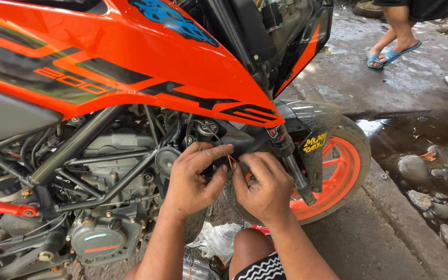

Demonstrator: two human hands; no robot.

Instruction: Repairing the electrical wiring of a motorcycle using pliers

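Thin wires (231, 159) are pinched in the grip of left hand (195, 179) and right hand (265, 186) beside the orange motorcycle's engine (115, 181); they seem light, limp and fragile, best held near the ends.

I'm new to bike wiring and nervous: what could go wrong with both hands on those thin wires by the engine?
1. The left hand and right hand pinch thin red and yellow wires; a tug might snap them.
2. The front wheel sits beside a puddle, so damp could reach bare wire ends.
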